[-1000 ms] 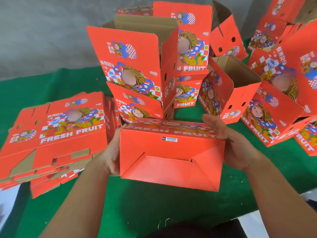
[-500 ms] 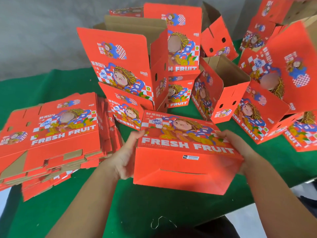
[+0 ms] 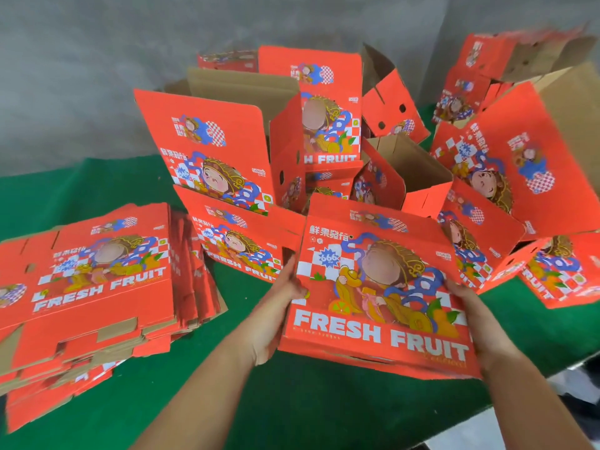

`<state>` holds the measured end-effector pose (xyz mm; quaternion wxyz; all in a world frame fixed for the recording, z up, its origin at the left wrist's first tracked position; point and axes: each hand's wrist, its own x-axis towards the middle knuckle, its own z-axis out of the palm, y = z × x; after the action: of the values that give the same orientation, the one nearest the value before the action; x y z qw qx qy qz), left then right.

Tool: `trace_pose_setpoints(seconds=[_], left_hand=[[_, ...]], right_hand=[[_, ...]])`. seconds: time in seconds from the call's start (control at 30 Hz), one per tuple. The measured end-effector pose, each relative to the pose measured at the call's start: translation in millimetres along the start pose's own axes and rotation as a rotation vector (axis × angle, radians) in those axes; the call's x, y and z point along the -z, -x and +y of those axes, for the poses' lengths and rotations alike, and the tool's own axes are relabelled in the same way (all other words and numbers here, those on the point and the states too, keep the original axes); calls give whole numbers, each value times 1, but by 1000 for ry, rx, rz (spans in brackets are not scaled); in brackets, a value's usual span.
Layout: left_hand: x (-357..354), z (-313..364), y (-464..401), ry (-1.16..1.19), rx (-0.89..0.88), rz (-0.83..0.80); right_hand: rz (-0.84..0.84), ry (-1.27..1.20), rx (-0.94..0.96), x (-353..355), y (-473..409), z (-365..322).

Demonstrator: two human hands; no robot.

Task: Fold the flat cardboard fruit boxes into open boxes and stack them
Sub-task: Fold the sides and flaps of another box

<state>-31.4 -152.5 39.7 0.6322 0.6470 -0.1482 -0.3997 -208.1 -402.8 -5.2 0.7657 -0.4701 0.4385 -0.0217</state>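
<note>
Both hands, left (image 3: 281, 306) and right (image 3: 477, 323), gripping opposite sides of tilted box (image 3: 376, 297).

Grey wall (image 3: 97, 60) behind, plain, slightly mottled, runs full width along the far edge of the counter. Counter (image 3: 292, 401) covered in dark green felt-like cloth. Past the counter's near right corner a strip of pale floor (image 3: 487, 430) shows, with something dark beside it, too blurred to identify. Light even and soft; no hard shadows on the cloth.
</note>
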Motion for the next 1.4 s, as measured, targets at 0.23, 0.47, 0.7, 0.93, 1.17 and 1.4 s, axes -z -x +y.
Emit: trace_pose_setpoints(seconds=[0.23, 0.47, 0.7, 0.93, 1.17, 1.4], left_hand=[[5, -28, -37, -97, -136, 55], [-2, 9, -61, -408, -294, 42], [-16, 48, -72, -480, -503, 96], [-23, 55, -59, -297, -444, 122], [-21, 61, -42, -429, -335, 161], [-11, 63, -49, -272, -256, 165]], right_hand=[[58, -47, 345, -14, 15, -42], [243, -53, 927, -7, 20, -61], [507, -248, 1311, -60, 14, -105], [744, 41, 1437, -101, -13, -211], [505, 306, 586, -138, -50, -223], [434, 115, 652, -159, -55, -160]])
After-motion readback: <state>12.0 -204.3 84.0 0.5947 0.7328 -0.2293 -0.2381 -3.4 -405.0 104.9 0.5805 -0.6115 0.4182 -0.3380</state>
